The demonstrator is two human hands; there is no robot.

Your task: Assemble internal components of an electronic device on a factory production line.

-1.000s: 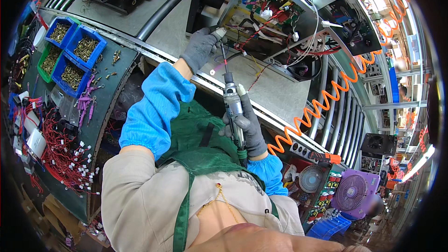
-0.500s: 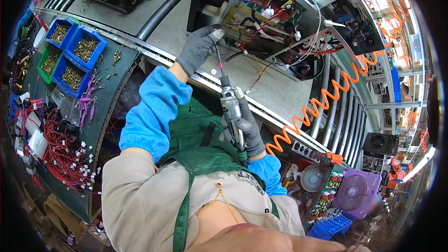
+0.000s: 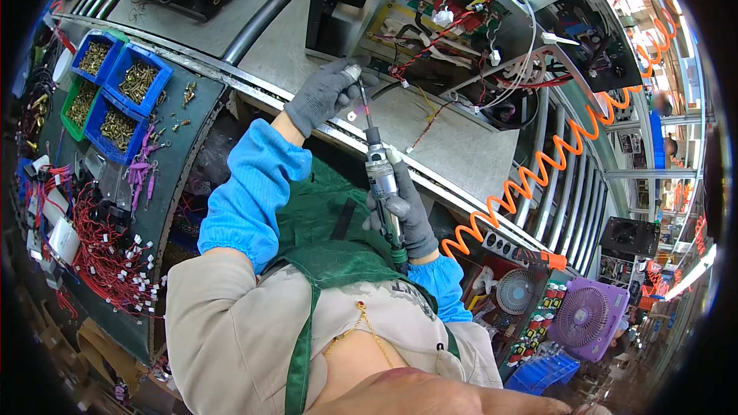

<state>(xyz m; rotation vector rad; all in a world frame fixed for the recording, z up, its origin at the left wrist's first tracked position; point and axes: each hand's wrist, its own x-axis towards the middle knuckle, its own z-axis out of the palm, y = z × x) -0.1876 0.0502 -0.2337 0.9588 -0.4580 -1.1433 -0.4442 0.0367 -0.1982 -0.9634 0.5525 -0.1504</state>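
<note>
My right hand (image 3: 407, 215), in a grey glove, is wrapped around a silver air screwdriver (image 3: 382, 179) that points up and away from me. Its long thin bit (image 3: 365, 104) reaches toward my left hand (image 3: 323, 94), also gloved. The fingers of that hand are pinched together beside the bit's tip; what they hold there, if anything, is too small to make out. Just beyond them stands an open metal housing (image 3: 361, 19) with a circuit board (image 3: 492, 24), red and white wires and white connectors inside.
Blue and green bins (image 3: 134, 81) of brass screws stand at left, with loose screws and red wire bundles (image 3: 115, 261) nearby. An orange coiled air hose (image 3: 530, 177) runs along the right above metal rollers (image 3: 565, 184). A purple fan (image 3: 588, 315) is at lower right.
My left hand has come slightly down toward me, its fingers still near the bit's tip. My right hand keeps its hold on the screwdriver, almost unmoved.
</note>
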